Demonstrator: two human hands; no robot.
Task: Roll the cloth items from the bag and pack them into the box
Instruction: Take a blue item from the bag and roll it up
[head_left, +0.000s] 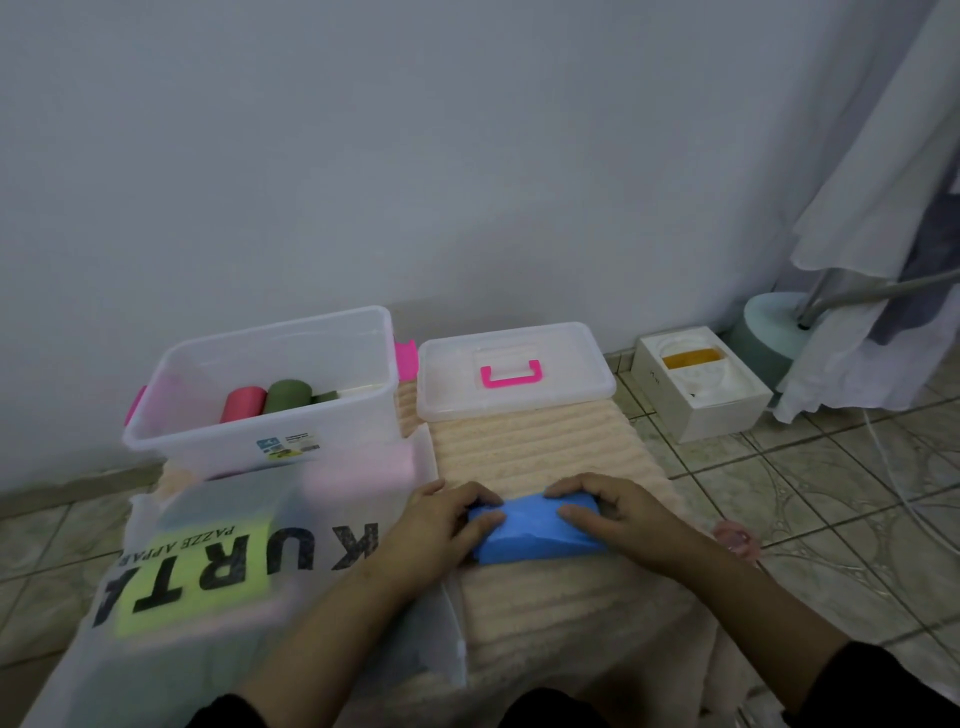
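Observation:
A blue cloth (537, 530) lies partly rolled on a peach ribbed towel (550, 447) on the floor. My left hand (441, 525) grips its left end, fingers curled over the roll. My right hand (618, 512) grips its right end the same way. A clear plastic box (260, 441) stands at the back left and holds a red roll (243, 404), a green roll (288, 396) and another dark roll partly hidden behind. A translucent bag (249, 566) printed with black letters lies at the left, with a yellow-green cloth (192, 577) showing through it.
The box's clear lid (519, 395) with a pink handle lies behind the towel. A white carton (701, 384) sits at the right by a round teal stand base (774, 332) and hanging white fabric. A small pink object (737, 540) lies on the tiled floor at the right.

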